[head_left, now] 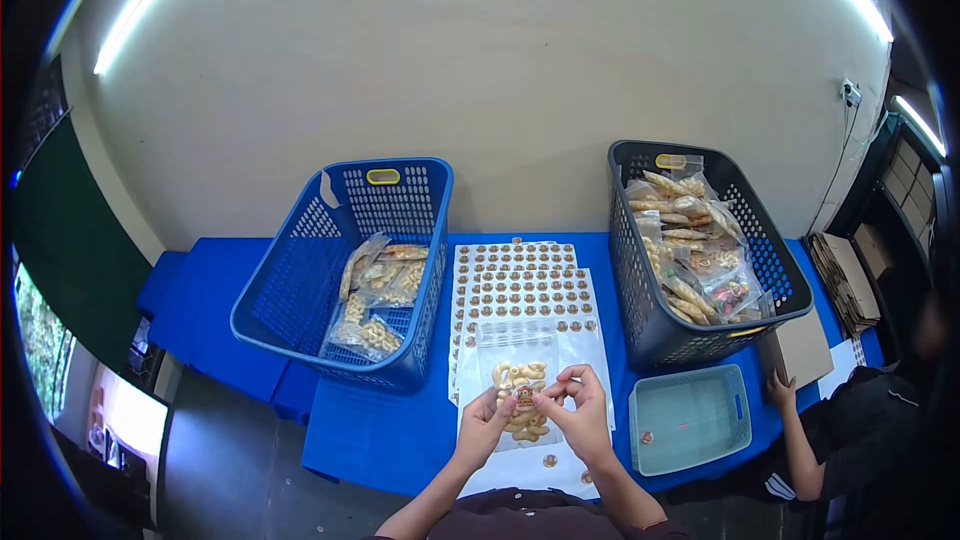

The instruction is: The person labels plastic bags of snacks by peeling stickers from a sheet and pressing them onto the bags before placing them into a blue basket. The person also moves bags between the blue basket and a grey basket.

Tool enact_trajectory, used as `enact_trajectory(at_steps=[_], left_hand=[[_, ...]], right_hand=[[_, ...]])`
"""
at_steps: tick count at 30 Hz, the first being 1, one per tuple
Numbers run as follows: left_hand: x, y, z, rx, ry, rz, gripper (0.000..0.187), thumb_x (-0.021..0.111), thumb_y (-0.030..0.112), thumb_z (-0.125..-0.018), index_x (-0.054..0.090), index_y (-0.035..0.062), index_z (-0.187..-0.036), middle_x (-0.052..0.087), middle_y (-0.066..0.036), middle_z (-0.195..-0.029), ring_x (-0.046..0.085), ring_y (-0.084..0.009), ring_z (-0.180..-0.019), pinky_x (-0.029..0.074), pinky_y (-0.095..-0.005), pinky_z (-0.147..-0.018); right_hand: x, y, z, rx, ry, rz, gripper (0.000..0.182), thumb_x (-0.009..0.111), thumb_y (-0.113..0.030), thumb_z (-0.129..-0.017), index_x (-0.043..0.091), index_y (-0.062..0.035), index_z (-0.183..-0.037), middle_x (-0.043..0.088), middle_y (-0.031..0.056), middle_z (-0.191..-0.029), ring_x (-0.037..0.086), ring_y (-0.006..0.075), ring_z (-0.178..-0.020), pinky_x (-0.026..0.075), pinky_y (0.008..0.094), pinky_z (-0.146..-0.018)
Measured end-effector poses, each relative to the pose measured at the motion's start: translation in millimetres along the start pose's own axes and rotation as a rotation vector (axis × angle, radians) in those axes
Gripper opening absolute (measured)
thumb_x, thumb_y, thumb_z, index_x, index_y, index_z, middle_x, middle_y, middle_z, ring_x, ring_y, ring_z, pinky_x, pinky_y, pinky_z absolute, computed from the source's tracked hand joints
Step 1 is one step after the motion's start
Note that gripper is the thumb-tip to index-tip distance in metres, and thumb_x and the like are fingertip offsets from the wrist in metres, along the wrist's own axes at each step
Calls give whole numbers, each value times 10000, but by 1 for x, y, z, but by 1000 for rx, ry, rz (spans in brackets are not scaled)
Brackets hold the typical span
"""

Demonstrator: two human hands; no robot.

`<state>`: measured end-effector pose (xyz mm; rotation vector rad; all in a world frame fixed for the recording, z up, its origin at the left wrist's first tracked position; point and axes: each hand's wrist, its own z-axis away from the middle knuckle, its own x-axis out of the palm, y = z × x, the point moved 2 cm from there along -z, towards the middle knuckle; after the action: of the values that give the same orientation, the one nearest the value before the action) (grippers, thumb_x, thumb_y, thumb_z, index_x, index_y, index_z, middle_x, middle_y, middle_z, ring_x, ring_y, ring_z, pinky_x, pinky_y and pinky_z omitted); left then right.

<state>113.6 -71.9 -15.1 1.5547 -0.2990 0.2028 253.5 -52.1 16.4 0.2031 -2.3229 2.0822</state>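
A clear plastic bag of pale, curled snacks [518,374] lies on the sticker sheets in front of me. On its front is a small red-and-brown sticker [525,397]. My left hand [483,427] is closed, its thumb at the sticker's left edge. From the other side my right hand [582,418] is closed too, with the thumb on the sticker's right edge and the index finger curled above. Beneath the bag are white sheets [540,285] with rows of round stickers. A few loose stickers [550,461] lie close to my right wrist.
At left stands a blue basket [275,285] with several snack bags; a black basket [640,315] at right is heaped with more. A pale green tray [690,430] holds a sticker. Another person's hand [780,392] touches a cardboard box [803,348]. Flattened cardboard [845,285] lies behind.
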Motion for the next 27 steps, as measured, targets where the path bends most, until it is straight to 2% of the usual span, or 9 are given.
enact_trajectory(at_steps=[3, 6, 12, 15, 18, 21, 27], left_hand=[[-5, -3, -1, -12, 26, 32, 345, 426, 262, -912, 502, -41, -1059, 594, -82, -932, 567, -94, -799, 452, -206, -695], [-14, -8, 2, -107, 55, 68, 341, 402, 260, -921, 518, -38, -1042, 590, -79, -929, 564, -96, -804, 454, -213, -708], [-4, 2, 3, -12, -29, 51, 344, 404, 247, -921, 500, -44, -1078, 589, -92, -954, 558, -104, -843, 451, -225, -710], [-7, -3, 1, 27, -35, -47, 303, 442, 234, -911, 503, -30, -1045, 588, -52, -888, 524, -45, -778, 415, -183, -652], [-2, 4, 1, 28, -30, -19, 282, 487, 216, -892, 511, -29, -1030, 588, -43, -885, 520, -37, -764, 405, -172, -628], [-8, -5, 1, 16, -21, -104, 269, 522, 182, -872, 511, -37, -1027, 591, -45, -890, 534, -43, -761, 421, -173, -625], [-3, -2, 1, -5, -14, 11, 272, 537, 131, -857, 493, -54, -1052, 591, -77, -944, 566, -82, -819, 460, -204, -690]], right_hand=[[2, -1, 0, -1, -8, -94, 317, 655, 13, -708, 392, -49, -875, 578, 51, -701, 483, 61, -659, 368, 198, -619], [4, 1, 4, -26, 3, -157, 310, 654, -2, -709, 390, -51, -865, 579, 47, -697, 479, 63, -670, 361, 209, -623], [2, 1, 8, -42, 23, -66, 323, 660, 3, -703, 387, -54, -866, 584, 49, -698, 487, 59, -671, 356, 209, -619], [1, 1, 6, -43, 31, -23, 333, 664, 20, -702, 385, -58, -867, 585, 53, -694, 500, 60, -652, 354, 201, -614], [0, 3, 5, -42, 32, -21, 335, 666, 15, -703, 384, -58, -869, 590, 55, -691, 501, 58, -652, 349, 199, -608], [1, 6, 5, -42, 35, -11, 336, 665, 12, -704, 383, -57, -873, 591, 55, -690, 500, 55, -652, 346, 197, -606], [3, 6, 4, -59, 52, 82, 352, 680, -21, -695, 382, -53, -879, 581, 37, -675, 468, 52, -629, 341, 195, -600]])
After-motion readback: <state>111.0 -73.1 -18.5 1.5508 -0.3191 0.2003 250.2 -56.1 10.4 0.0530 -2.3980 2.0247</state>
